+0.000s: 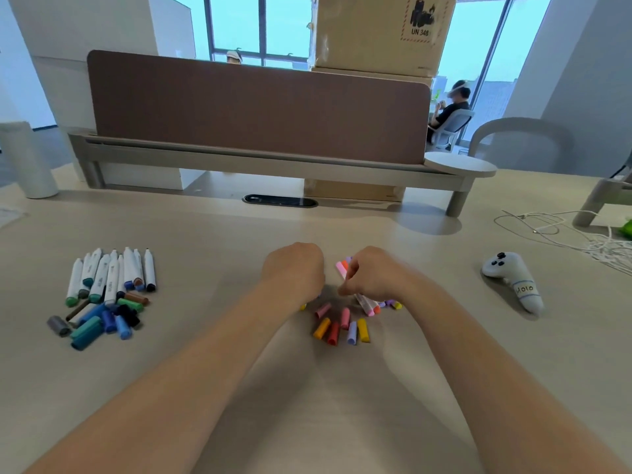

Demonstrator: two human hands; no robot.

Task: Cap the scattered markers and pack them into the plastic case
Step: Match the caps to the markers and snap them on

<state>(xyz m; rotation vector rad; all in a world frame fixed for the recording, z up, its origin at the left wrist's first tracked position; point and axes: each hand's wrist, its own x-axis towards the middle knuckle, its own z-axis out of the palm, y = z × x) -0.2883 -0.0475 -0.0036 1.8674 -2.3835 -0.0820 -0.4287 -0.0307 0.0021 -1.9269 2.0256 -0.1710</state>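
Observation:
My right hand (371,271) grips a small bunch of white markers (365,301) with pink, orange and purple ends; their caps stick out above my fingers and their other ends reach down to the desk. My left hand (294,270) is curled knuckles-up just left of it, fingertips down among loose caps; what it holds is hidden. Loose caps (337,328) in orange, red, pink, lilac and yellow lie just in front of both hands. A second pile of white markers (113,273) with blue, green and brown caps (99,323) lies at the left. No plastic case is in view.
A white game controller (513,280) lies on the desk at the right, with tangled white cables (588,236) beyond it. A brown divider panel (256,107) on a grey shelf runs across the back. A grey cylinder (25,159) stands far left.

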